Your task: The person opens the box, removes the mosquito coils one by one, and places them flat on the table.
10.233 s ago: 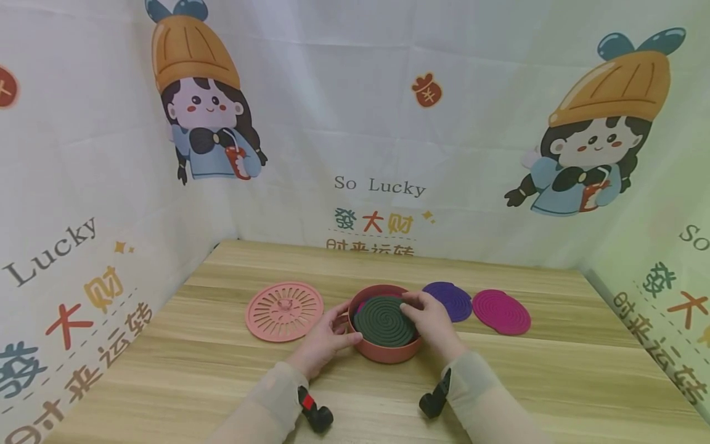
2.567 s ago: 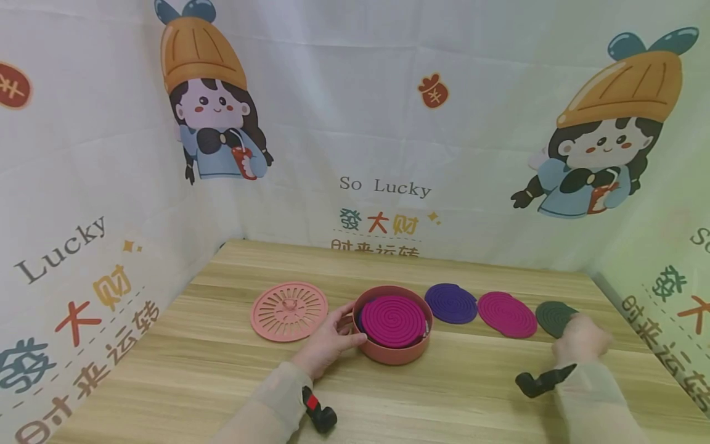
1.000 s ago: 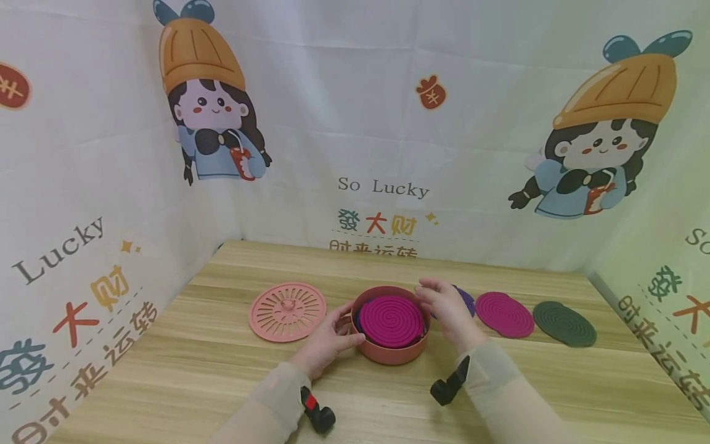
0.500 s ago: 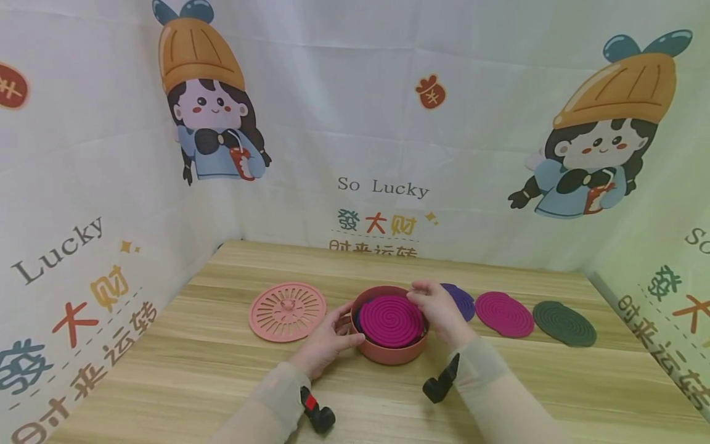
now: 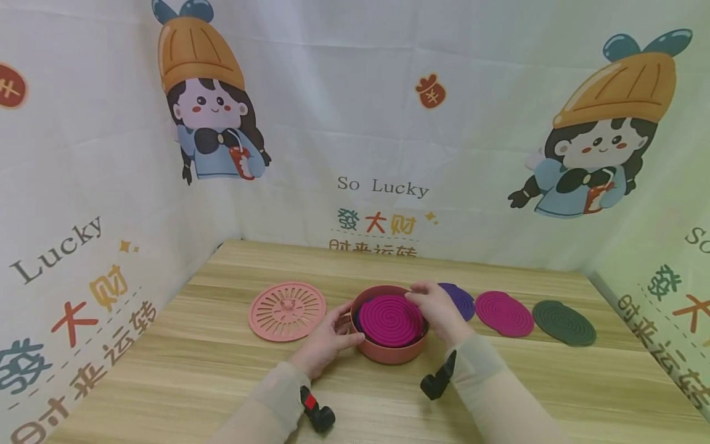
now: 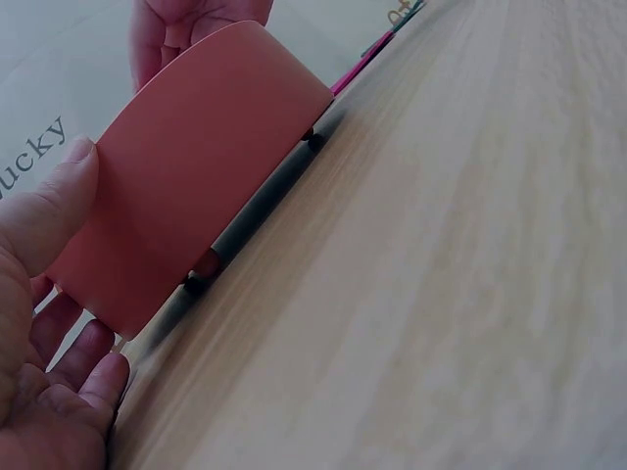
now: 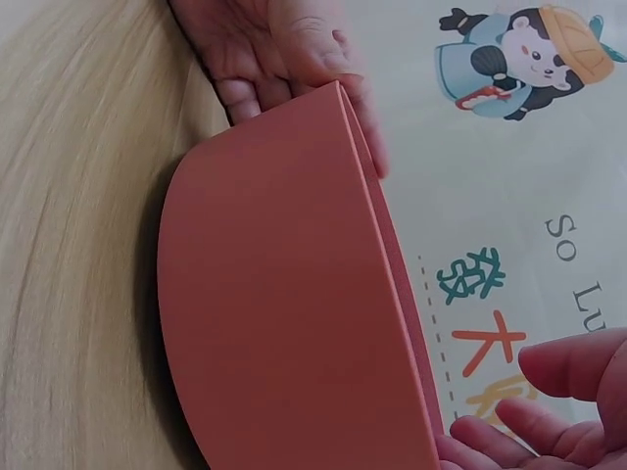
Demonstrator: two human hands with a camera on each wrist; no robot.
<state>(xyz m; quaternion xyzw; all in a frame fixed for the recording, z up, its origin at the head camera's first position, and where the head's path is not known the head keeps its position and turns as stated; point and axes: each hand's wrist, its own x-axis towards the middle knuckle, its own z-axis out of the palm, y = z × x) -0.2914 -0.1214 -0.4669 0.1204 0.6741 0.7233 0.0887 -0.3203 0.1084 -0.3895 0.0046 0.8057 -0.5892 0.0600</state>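
The left hand (image 5: 327, 341) grasps the left side of a round reddish box (image 5: 390, 354) standing mid-table, its thumb on the outer wall, while the right hand (image 5: 440, 308) reaches over the box's right rim, and whether its fingers pinch the magenta coil (image 5: 390, 319) lying inside cannot be told. On the table (image 5: 194, 370), a slotted pink lid (image 5: 286, 330) lies left of the box, and to the right, a partly hidden purple coil (image 5: 465, 302), a second magenta coil (image 5: 505, 313) and a dark green coil (image 5: 564, 322) lie in a row.
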